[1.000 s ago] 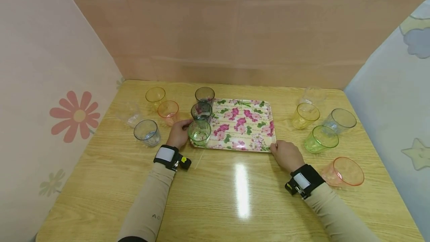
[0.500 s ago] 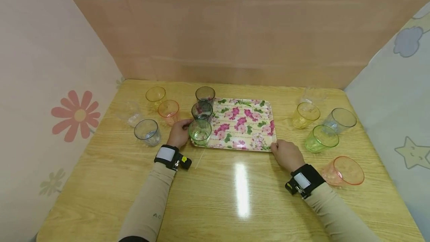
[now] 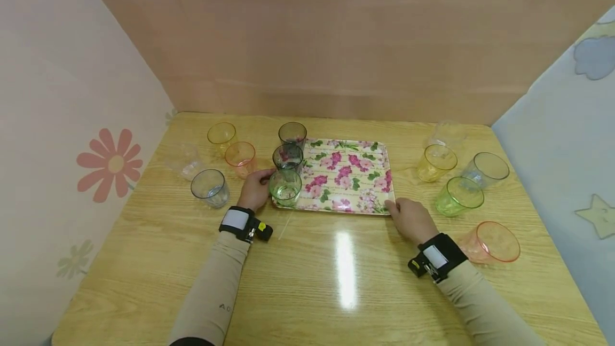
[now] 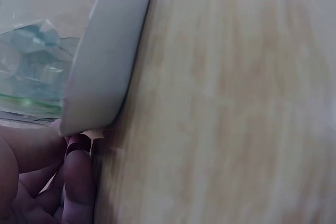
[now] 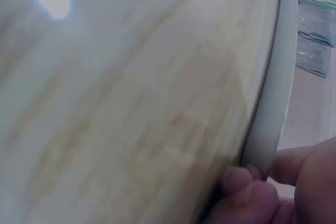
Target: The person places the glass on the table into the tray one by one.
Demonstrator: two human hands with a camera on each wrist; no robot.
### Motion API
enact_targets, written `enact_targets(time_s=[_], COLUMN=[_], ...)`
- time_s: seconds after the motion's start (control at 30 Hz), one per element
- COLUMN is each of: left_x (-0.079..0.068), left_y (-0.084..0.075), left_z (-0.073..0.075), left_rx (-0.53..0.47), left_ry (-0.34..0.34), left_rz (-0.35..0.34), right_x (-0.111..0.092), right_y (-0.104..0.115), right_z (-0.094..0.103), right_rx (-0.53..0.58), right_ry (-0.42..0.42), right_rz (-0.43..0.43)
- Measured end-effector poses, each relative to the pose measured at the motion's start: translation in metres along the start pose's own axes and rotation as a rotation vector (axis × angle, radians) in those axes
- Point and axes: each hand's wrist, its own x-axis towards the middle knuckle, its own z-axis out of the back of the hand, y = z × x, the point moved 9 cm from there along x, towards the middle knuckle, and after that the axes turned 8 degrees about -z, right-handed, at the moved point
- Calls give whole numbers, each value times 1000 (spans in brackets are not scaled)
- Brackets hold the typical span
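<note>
Floral tray (image 3: pixel 343 178) bears three tumblers (image 3: pixel 285 188); other cups (image 3: pixel 458 197) flank it.

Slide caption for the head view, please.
The left hand and right hand grip a flowered tray bearing three cups, with more cups on both sides.

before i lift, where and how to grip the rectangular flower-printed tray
Probably by the raised rim of the rectangular flower-printed tray, at both short ends, coming from left and right. The rim stands up as an edge to pinch, and two dark see-through cups and a green one crowd the left end, so perhaps hold firmer there.
</note>
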Motion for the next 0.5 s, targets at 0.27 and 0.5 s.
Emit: enact_targets(time_s=[0.27,0.5], left_x=[0,-2], left_y=[4,-1], left_z=[-2,0], left_rx=[-17,-25], left_ry=[6,10], left_rz=[0,33], right_x=[-6,-23], right_y=[-4,5], right_z=[4,32], right_rx=[54,118], right_ry=[52,-27], right_rz=[-61,-31])
